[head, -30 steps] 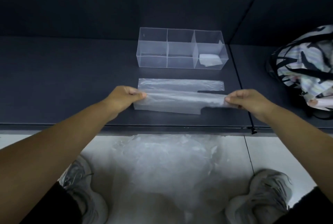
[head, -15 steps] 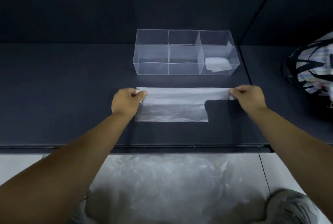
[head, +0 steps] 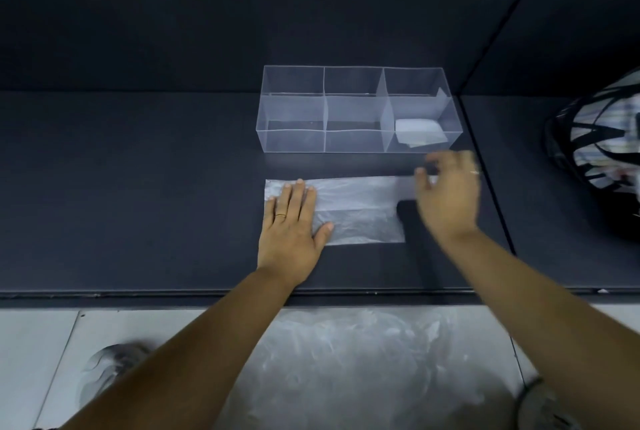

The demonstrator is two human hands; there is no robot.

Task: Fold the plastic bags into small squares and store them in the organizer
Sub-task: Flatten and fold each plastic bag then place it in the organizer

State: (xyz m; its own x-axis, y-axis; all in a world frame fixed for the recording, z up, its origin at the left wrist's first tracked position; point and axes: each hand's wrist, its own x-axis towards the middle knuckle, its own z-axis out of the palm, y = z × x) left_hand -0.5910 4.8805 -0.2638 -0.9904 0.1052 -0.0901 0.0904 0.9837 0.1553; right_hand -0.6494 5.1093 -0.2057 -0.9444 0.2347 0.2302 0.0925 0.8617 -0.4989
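A translucent plastic bag, folded lengthwise into a long strip, lies flat on the dark shelf in front of a clear three-compartment organizer. My left hand presses flat, fingers spread, on the strip's left end. My right hand hovers blurred over the strip's right end, fingers apart, holding nothing. A folded white bag square rests in the organizer's right compartment; the other two compartments hold nothing.
A heap of loose clear plastic bags lies on the floor below the shelf edge. A striped bag with black straps sits at the right. My shoes show at the bottom corners.
Both hands laid the lifted edge over onto the strip and let go. The left hand now lies flat on the left end; the right hand has lifted off and opened.
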